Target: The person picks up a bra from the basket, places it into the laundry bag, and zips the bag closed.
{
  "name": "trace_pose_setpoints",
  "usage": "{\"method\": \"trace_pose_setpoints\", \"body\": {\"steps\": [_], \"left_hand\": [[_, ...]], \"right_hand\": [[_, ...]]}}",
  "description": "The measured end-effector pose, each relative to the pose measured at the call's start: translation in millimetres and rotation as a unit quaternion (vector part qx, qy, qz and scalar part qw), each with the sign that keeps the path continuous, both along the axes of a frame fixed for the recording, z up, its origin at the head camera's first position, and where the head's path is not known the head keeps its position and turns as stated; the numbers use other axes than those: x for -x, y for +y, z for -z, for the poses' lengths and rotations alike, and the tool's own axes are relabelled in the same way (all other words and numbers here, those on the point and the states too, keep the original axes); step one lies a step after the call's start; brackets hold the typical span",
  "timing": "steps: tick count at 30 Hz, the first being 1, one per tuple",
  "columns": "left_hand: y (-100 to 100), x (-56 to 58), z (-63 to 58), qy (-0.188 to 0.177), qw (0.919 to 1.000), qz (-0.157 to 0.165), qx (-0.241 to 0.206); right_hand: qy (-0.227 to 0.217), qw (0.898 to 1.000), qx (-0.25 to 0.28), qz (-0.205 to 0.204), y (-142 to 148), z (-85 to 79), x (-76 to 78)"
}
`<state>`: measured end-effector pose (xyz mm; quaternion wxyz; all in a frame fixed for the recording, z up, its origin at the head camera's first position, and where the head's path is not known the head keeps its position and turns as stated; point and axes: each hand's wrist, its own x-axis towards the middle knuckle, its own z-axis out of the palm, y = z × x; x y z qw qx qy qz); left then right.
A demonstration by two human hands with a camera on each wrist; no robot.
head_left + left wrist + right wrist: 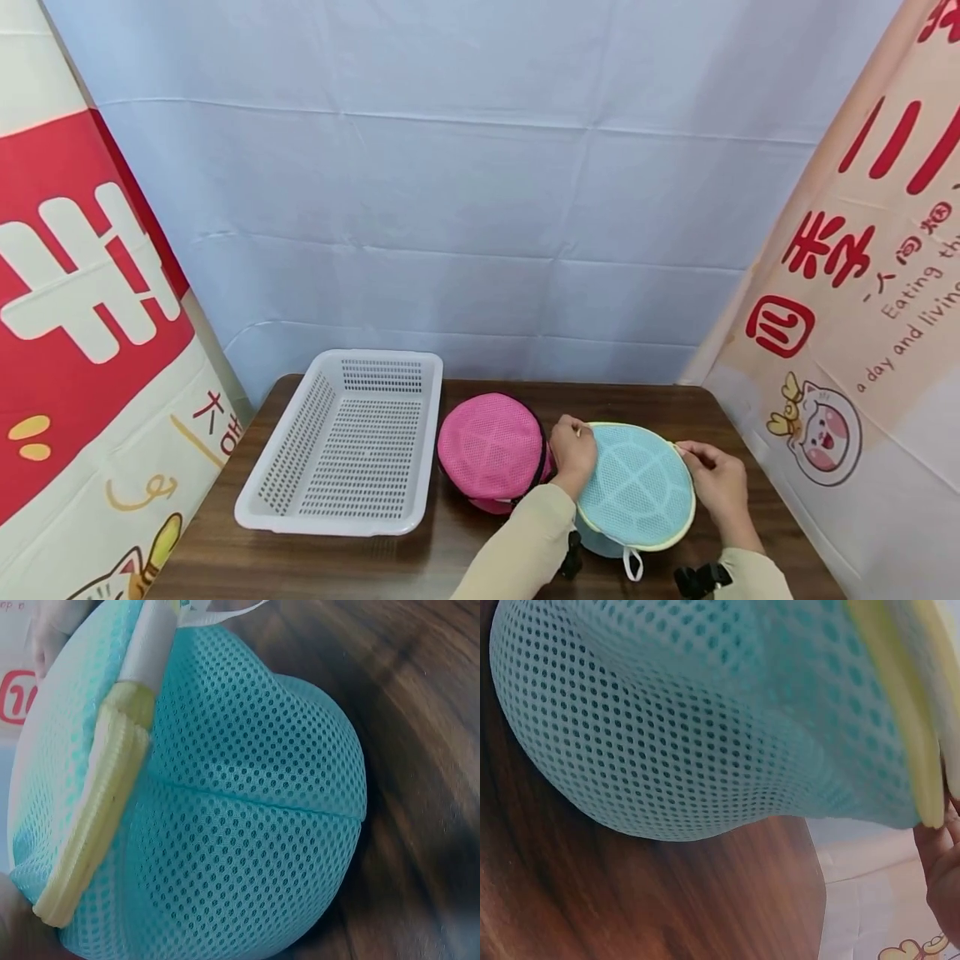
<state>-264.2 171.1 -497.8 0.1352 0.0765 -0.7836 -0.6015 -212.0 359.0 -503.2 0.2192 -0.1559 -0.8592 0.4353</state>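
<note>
A light blue mesh laundry bag (636, 483) with a yellow zipper edge stands on the right part of the table, its round top tilted toward me. My left hand (574, 452) pinches the rim at its upper left. On the opposite side, my right hand (716, 485) pinches the rim between thumb and fingers. A white loop (633, 564) hangs from the front edge. The left wrist view shows the yellow zipper (97, 817) along the rim and the rounded mesh side below it. In the right wrist view, fingertips (937, 851) grip the zipper edge.
A pink mesh laundry bag (491, 446) with a black zipper sits just left of my left hand. Farther left is a white perforated plastic basket (423, 467). Behind the brown wooden table (300, 567) hangs a pale blue cloth (465, 192), with printed cloths at both sides.
</note>
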Motion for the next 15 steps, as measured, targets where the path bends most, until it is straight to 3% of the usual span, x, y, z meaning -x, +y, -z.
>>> {"method": "trace_pose_setpoints", "body": {"steps": [6,11,15], "left_hand": [[1.7,-0.8,0.8,-0.014,0.9978,-0.054,-0.036],[5.6,-2.7,3.0,-0.001,0.9947,-0.089,-0.05],[10.3,-5.3,3.7,0.011,0.9927,-0.104,-0.06]], "right_hand": [[0.022,1.0,-0.018,0.009,4.4,5.5,-6.4],[0.016,1.0,-0.015,0.016,7.7,11.7,-12.5],[0.034,0.999,0.005,0.031,21.5,33.2,-6.8]]}}
